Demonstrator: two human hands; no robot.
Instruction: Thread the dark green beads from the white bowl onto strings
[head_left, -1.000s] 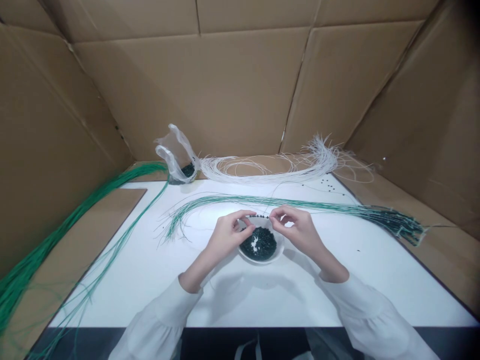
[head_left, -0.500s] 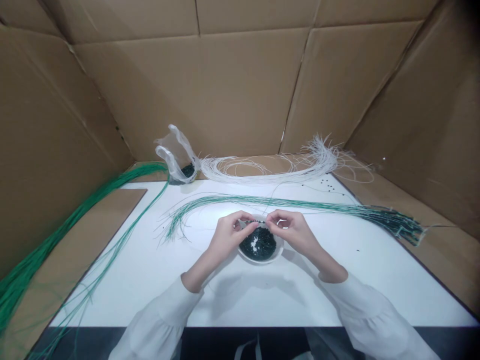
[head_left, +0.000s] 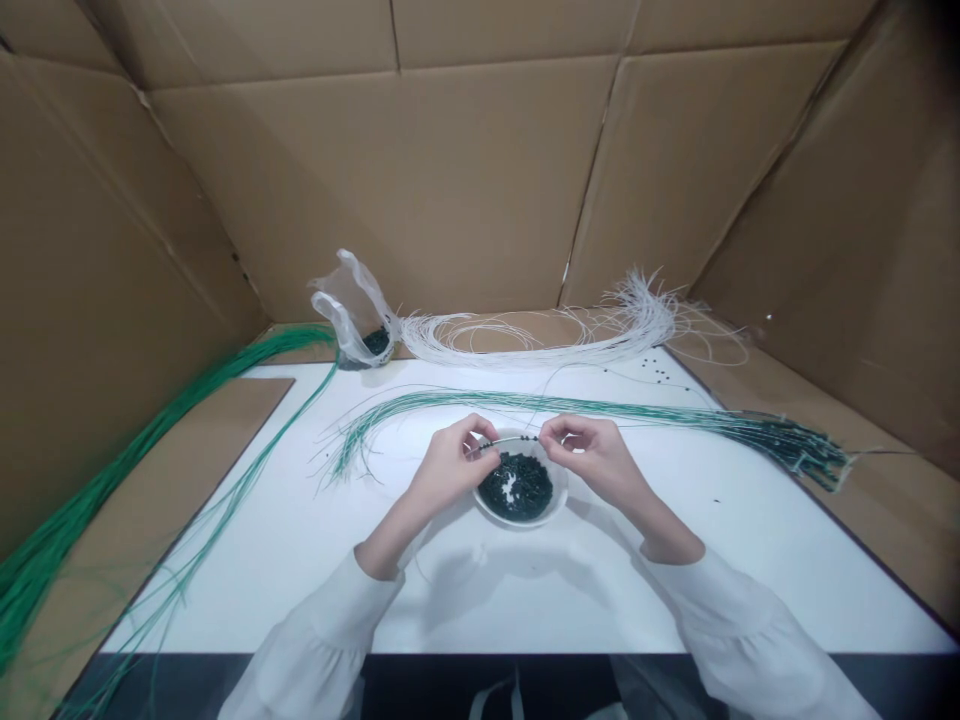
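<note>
Between my two hands a thin pale string point(head_left: 513, 438) is stretched, with small dark beads on it close to the fingers at either end. My left hand point(head_left: 456, 462) pinches its left end between thumb and fingers. The right end is pinched by my right hand point(head_left: 589, 452). Just below the string sits a white bowl point(head_left: 561, 505), part filled with dark green beads point(head_left: 525, 487); a patch of its pale bottom shows through them. Both hands hover at the bowl's far rim. The fingertips partly hide the string's ends.
Behind the hands lies a bundle of green strings point(head_left: 525, 402), dark with beads at its right end. Farther back are a coil of white strings point(head_left: 480, 345) and a plastic bag point(head_left: 358, 310) holding dark beads. Loose green strings point(head_left: 180, 420) hang leftward. Cardboard walls point(head_left: 495, 180) surround the white table point(head_left: 300, 560).
My hands have moved slightly apart, so a longer bare stretch of string shows between them. Beads now sit near each hand rather than close together in the middle.
</note>
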